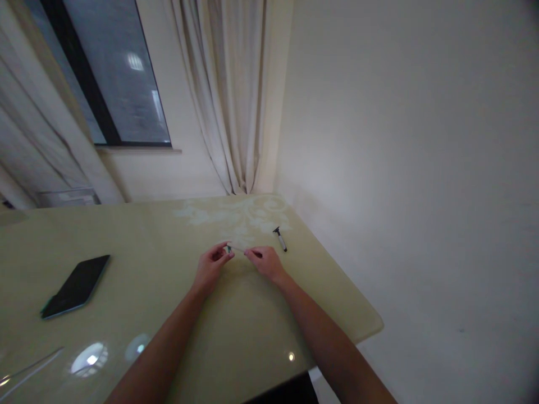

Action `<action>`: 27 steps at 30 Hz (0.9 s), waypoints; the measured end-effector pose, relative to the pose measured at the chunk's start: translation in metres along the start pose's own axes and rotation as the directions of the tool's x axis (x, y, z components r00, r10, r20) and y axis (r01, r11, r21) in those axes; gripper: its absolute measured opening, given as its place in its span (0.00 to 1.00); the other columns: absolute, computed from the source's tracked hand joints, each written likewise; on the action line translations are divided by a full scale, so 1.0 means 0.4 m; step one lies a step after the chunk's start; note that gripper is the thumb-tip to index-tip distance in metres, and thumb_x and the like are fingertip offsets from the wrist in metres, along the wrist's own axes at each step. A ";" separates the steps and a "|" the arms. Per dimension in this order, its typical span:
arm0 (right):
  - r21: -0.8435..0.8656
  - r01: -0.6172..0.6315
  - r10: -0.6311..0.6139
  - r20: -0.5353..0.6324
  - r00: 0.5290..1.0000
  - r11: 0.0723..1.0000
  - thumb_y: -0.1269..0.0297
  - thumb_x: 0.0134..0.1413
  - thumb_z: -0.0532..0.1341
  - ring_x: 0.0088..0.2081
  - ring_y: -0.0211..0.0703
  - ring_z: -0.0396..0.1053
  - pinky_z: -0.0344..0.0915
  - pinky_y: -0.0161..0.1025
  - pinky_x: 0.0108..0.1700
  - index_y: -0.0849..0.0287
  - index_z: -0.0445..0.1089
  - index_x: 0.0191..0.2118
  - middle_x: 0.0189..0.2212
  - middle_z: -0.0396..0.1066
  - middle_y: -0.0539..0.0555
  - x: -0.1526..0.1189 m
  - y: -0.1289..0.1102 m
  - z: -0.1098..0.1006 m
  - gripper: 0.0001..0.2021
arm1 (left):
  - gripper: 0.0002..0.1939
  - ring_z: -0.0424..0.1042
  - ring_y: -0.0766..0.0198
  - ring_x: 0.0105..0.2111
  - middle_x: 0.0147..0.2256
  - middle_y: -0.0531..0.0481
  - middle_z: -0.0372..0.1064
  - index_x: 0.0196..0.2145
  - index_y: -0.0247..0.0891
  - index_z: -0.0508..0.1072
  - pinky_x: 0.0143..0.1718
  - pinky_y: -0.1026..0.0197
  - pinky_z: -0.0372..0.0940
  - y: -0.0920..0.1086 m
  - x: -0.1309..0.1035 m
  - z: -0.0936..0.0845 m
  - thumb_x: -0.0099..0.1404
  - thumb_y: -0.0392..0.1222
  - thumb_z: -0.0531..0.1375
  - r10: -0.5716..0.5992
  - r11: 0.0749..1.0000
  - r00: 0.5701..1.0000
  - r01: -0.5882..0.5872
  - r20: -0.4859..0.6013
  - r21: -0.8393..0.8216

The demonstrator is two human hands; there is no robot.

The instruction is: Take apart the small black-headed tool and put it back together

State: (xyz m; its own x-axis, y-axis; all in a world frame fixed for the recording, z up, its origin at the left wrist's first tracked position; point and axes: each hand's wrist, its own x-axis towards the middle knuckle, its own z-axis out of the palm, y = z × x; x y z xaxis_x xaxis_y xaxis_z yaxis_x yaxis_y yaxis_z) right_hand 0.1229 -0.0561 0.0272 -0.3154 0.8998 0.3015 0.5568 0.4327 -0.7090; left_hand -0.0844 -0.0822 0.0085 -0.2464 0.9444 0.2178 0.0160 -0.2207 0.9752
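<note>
Above the pale table, my left hand (213, 266) pinches a small dark-green piece (229, 247) between thumb and fingertips. It is too small to tell its kind. My right hand (265, 261) is closed on the right end of a thin pale stick (238, 248), which reaches across to the small piece. Whether the stick touches or joins that piece I cannot tell. A razor (281, 240) with a dark head and a light handle lies on the table, just beyond my right hand.
A black tablet-like slab (78, 285) lies on the glossy table (236, 336) at the left. The table's right edge runs near the white wall (400, 168). Curtains (229, 84) and a dark-framed window (113, 73) stand behind. Lamp reflections show on the tabletop.
</note>
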 end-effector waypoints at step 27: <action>0.176 -0.017 -0.016 0.185 0.983 0.984 0.52 0.65 0.60 0.23 0.36 0.55 0.49 0.34 0.28 0.60 0.85 0.42 0.18 0.63 0.47 0.011 0.039 -0.025 0.20 | 0.32 0.61 0.67 0.27 0.26 0.57 0.62 0.48 0.38 0.83 0.30 0.64 0.57 0.010 -0.006 -0.009 0.49 0.57 0.75 0.015 1.000 0.999 -0.016 0.047 0.021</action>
State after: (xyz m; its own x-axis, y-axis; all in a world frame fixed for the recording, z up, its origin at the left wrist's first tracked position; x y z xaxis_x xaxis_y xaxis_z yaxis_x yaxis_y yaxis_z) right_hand 0.1378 -0.0447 0.0238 -0.4612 0.8669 0.1892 0.4186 0.4006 -0.8150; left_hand -0.0871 -0.0861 0.0119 -0.2006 0.9512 0.2343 0.0408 -0.2309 0.9721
